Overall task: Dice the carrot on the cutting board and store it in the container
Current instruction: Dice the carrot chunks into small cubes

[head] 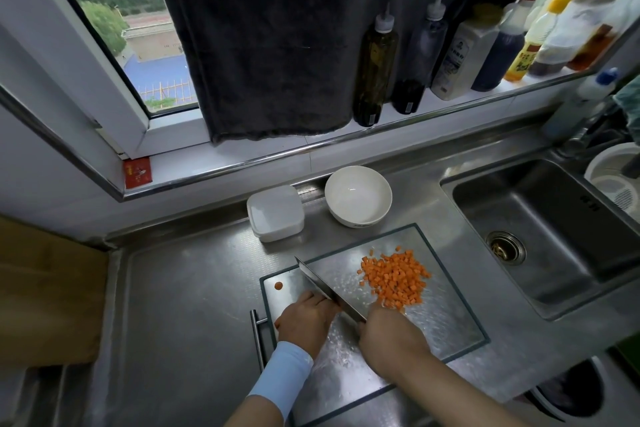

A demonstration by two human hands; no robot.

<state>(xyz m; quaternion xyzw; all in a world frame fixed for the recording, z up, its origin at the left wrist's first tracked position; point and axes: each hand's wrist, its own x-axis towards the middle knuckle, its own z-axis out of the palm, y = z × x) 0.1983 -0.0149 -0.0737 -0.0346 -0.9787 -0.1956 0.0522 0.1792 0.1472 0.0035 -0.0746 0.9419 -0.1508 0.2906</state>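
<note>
Cutting board: I see it lying on the steel counter, with the sink at its 3 o'clock.
Diced carrot: heaped at the board's 1 o'clock; one round slice lies alone at 10 o'clock.
Knife: blade runs from 11 o'clock towards 5, between the hands.
Right hand: wrapped round the knife handle.
Left hand: knuckles up, fingers bent against the blade; an orange bit peeks at its 8 o'clock edge, possibly carrot beneath. I cannot tell its grip.
Container: lid on, at 11 o'clock beyond the board, beside a white bowl.
</note>
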